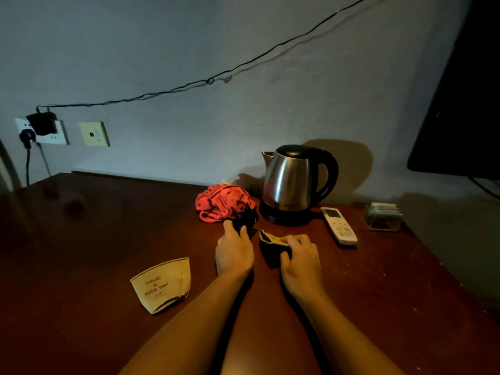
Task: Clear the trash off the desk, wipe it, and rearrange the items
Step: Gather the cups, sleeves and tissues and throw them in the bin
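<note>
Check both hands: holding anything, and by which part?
Left hand pinches a crumpled black object at its near edge. Right hand grips a dark, tan-edged wrapper at its right end.

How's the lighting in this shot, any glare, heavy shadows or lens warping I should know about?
Head view: dim, warm light; the kettle shows a bright glare streak and throws a large shadow on the wall. Wide-angle warping bends the desk edges. The dark item at the left hand is too murky to identify; the right hand grips dark crumpled trash.
</note>
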`<action>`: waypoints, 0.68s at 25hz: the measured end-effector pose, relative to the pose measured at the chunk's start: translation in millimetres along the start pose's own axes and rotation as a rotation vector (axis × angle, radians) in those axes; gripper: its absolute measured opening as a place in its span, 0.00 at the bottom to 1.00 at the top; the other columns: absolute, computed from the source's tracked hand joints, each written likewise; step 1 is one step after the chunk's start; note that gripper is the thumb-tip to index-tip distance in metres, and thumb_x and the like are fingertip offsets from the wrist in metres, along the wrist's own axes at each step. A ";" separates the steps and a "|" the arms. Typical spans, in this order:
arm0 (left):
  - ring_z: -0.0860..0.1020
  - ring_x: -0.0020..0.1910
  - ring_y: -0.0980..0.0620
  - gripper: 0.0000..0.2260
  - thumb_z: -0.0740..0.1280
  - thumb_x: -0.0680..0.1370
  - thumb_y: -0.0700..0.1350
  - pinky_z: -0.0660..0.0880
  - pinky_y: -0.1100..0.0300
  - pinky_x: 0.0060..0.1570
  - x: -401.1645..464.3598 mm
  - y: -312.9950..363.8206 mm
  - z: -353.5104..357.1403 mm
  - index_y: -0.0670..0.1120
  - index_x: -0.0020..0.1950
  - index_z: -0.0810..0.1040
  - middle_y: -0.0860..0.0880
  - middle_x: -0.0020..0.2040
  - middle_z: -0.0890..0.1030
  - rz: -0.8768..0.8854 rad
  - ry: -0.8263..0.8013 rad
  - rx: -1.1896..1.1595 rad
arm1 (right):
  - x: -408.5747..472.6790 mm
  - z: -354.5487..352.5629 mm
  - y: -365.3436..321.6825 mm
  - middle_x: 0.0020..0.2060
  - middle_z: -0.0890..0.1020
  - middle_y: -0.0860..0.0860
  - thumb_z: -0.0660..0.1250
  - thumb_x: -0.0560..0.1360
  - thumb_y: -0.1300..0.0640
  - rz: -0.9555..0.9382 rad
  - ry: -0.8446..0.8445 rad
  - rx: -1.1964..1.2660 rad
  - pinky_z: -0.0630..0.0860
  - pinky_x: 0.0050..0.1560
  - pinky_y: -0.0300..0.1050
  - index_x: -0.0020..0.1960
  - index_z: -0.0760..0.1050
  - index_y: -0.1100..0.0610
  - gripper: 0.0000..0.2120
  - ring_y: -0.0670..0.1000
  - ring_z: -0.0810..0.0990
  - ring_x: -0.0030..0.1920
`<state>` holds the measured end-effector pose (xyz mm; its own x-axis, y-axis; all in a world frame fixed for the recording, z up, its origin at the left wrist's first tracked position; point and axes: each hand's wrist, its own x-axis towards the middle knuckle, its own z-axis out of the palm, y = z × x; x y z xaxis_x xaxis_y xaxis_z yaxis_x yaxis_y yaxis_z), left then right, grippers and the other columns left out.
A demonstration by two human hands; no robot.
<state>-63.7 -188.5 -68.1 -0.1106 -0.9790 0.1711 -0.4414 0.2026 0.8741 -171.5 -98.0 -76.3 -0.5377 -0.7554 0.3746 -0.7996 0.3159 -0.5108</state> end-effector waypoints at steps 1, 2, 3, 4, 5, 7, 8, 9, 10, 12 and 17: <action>0.81 0.52 0.41 0.10 0.58 0.83 0.51 0.76 0.49 0.49 0.6 0.1 1.5 0.47 0.60 0.69 0.43 0.51 0.82 -0.001 -0.010 0.016 | -2.1 -2.1 -0.5 0.57 0.72 0.47 0.59 0.79 0.57 0.029 0.028 0.015 0.67 0.49 0.40 0.61 0.73 0.50 0.12 0.49 0.68 0.57; 0.81 0.52 0.40 0.10 0.58 0.83 0.51 0.76 0.48 0.49 0.4 -0.2 2.0 0.47 0.60 0.69 0.43 0.51 0.83 -0.003 -0.016 0.026 | -4.9 -3.3 -2.2 0.54 0.71 0.46 0.59 0.79 0.57 0.051 0.054 0.028 0.66 0.46 0.40 0.59 0.73 0.49 0.11 0.48 0.69 0.54; 0.80 0.52 0.39 0.11 0.57 0.83 0.51 0.76 0.48 0.49 0.8 0.3 2.4 0.46 0.60 0.69 0.43 0.50 0.83 -0.002 -0.015 0.027 | -7.7 -4.8 -4.3 0.51 0.71 0.46 0.59 0.79 0.57 0.065 0.077 0.055 0.66 0.44 0.41 0.57 0.72 0.49 0.09 0.48 0.70 0.52; 0.80 0.52 0.39 0.12 0.57 0.83 0.51 0.75 0.48 0.49 0.7 0.4 2.2 0.45 0.61 0.69 0.43 0.50 0.83 -0.004 -0.012 0.024 | -11.3 -6.5 -7.4 0.48 0.70 0.45 0.59 0.80 0.56 0.073 0.098 0.092 0.67 0.42 0.41 0.55 0.71 0.48 0.06 0.48 0.71 0.50; 0.81 0.51 0.39 0.13 0.57 0.83 0.51 0.75 0.48 0.48 -0.1 1.3 1.7 0.45 0.61 0.69 0.44 0.49 0.83 0.000 -0.009 0.012 | -15.8 -9.1 -11.1 0.46 0.70 0.45 0.59 0.80 0.54 0.079 0.121 0.119 0.70 0.41 0.41 0.53 0.70 0.48 0.03 0.47 0.72 0.47; 0.82 0.47 0.43 0.11 0.57 0.83 0.50 0.77 0.47 0.50 -5.9 3.8 0.6 0.45 0.60 0.70 0.49 0.43 0.83 0.012 -0.034 -0.066 | -26.5 -16.0 -15.3 0.44 0.70 0.44 0.59 0.80 0.49 0.087 0.169 0.092 0.73 0.39 0.42 0.52 0.68 0.46 0.02 0.45 0.73 0.41; 0.82 0.45 0.45 0.10 0.58 0.83 0.49 0.78 0.46 0.51 -12.3 6.4 0.3 0.45 0.60 0.70 0.51 0.41 0.82 0.012 -0.054 -0.137 | -31.3 -21.2 -15.2 0.44 0.72 0.44 0.60 0.80 0.49 0.081 0.187 0.039 0.74 0.40 0.41 0.52 0.69 0.46 0.03 0.44 0.73 0.41; 0.82 0.46 0.45 0.10 0.58 0.83 0.48 0.78 0.45 0.53 -19.9 8.9 1.3 0.46 0.61 0.70 0.53 0.42 0.81 -0.005 -0.073 -0.215 | -35.0 -25.8 -15.2 0.45 0.73 0.44 0.63 0.78 0.49 0.049 0.200 -0.031 0.74 0.41 0.41 0.53 0.70 0.46 0.05 0.44 0.75 0.42; 0.82 0.49 0.44 0.11 0.59 0.83 0.48 0.77 0.45 0.56 -29.4 13.0 2.2 0.46 0.63 0.71 0.52 0.46 0.82 -0.039 -0.085 -0.288 | -39.2 -29.4 -16.4 0.45 0.75 0.44 0.67 0.75 0.50 -0.013 0.200 -0.122 0.73 0.43 0.41 0.53 0.72 0.47 0.08 0.46 0.76 0.43; 0.78 0.59 0.41 0.13 0.60 0.82 0.46 0.73 0.46 0.62 -45.8 25.8 5.8 0.44 0.66 0.73 0.45 0.56 0.81 -0.145 -0.078 -0.400 | -46.9 -30.8 -18.4 0.41 0.79 0.46 0.76 0.66 0.51 -0.209 0.194 -0.313 0.72 0.38 0.43 0.47 0.77 0.50 0.13 0.50 0.78 0.40; 0.74 0.65 0.39 0.14 0.60 0.82 0.43 0.69 0.53 0.60 -66.2 50.4 -8.0 0.44 0.67 0.73 0.40 0.64 0.77 -0.296 -0.126 -0.223 | -64.5 -39.9 -19.3 0.35 0.79 0.49 0.78 0.59 0.53 -0.544 0.190 -0.501 0.70 0.32 0.43 0.41 0.79 0.53 0.13 0.51 0.76 0.35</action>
<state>-71.5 -113.7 -31.7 -0.1221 -0.9814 -0.1481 -0.2677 -0.1112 0.9571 -132.1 -32.5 -59.7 -0.0338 -0.7816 0.6228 -0.9665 0.1842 0.1788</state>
